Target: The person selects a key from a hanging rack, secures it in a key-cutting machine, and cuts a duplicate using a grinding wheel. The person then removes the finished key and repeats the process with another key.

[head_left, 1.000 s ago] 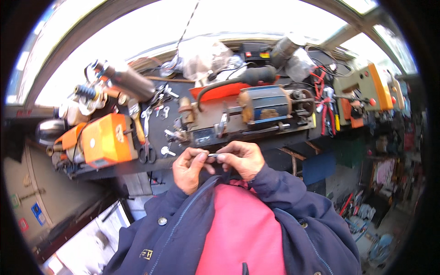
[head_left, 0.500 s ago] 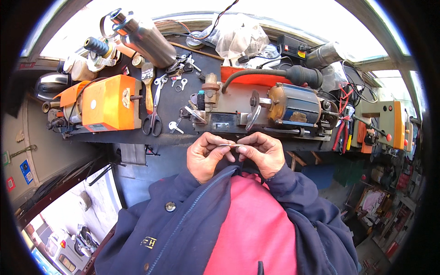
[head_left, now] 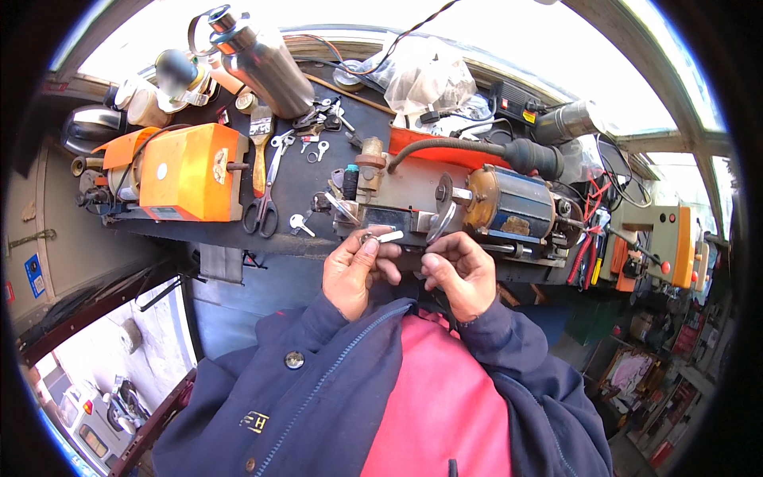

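Note:
A silvery key (head_left: 389, 237) sticks out from between the thumb and forefinger of my left hand (head_left: 353, 269), its blade toward the right. My right hand (head_left: 462, 276) is a short way to the right, thumb and forefinger brought together; whatever is between them is too small or dark to make out. Both hands are at the front edge of the workbench, before a key-cutting machine (head_left: 509, 199) with a blue and brass motor. A loose key (head_left: 302, 225) lies on the bench left of my left hand, beside black-handled scissors (head_left: 262, 215).
An orange machine (head_left: 191, 173) stands at the left, with a paintbrush (head_left: 259, 155) by it. Behind are a steel bottle (head_left: 274, 75), a pile of keys (head_left: 324, 115) and a plastic bag (head_left: 425, 75). Pliers with red handles (head_left: 584, 254) hang at the right.
My hands have moved apart from where they met at a thin metal piece. The key now shows in my left hand. The view has shifted slightly.

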Available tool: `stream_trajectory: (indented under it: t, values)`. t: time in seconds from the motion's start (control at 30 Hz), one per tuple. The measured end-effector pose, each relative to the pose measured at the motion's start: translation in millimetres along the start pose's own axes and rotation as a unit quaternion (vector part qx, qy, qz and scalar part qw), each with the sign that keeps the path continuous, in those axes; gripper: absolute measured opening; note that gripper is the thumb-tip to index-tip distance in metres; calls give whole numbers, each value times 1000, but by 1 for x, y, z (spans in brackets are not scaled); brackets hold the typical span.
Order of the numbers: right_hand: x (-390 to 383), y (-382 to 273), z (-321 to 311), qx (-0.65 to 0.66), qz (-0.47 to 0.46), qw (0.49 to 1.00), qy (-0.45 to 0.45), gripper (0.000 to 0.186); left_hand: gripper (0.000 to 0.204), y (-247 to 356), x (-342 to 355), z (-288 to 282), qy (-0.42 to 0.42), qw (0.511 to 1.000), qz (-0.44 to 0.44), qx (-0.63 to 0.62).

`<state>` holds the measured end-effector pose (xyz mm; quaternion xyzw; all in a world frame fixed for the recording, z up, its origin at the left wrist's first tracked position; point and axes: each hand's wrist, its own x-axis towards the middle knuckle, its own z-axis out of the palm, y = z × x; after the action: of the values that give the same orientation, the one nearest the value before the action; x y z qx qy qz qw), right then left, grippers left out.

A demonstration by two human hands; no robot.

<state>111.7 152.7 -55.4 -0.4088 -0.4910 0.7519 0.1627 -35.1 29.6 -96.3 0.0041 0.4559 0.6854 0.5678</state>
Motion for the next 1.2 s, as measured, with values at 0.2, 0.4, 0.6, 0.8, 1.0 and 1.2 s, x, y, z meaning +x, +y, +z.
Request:
stream_trajectory:
  t: [0.2, 0.4, 0.6, 0.8, 1.0, 1.2]
  values:
    - [15, -23, 7, -55, -108, 993, 1, 36, 40, -3, 12, 20, 56, 998, -6, -29]
    - [18, -39, 23, -182, -113, 974, 75, 33, 31, -1, 29, 36, 57, 998, 3, 7]
    - [10, -54, 13, -319, -172, 931, 30, 22, 28, 8, 35, 40, 36, 997, -28, 68]
    - [18, -61, 2, -304, -158, 939, -6, 19, 30, 16, 38, 37, -5, 996, -82, 23]
    - [29, -78, 2, -306, -139, 940, -59, 26, 31, 27, 42, 33, -32, 987, -158, -14]
    - [43, -106, 5, -462, -151, 869, -90, 36, 29, 34, 45, 30, -51, 981, -189, -11]
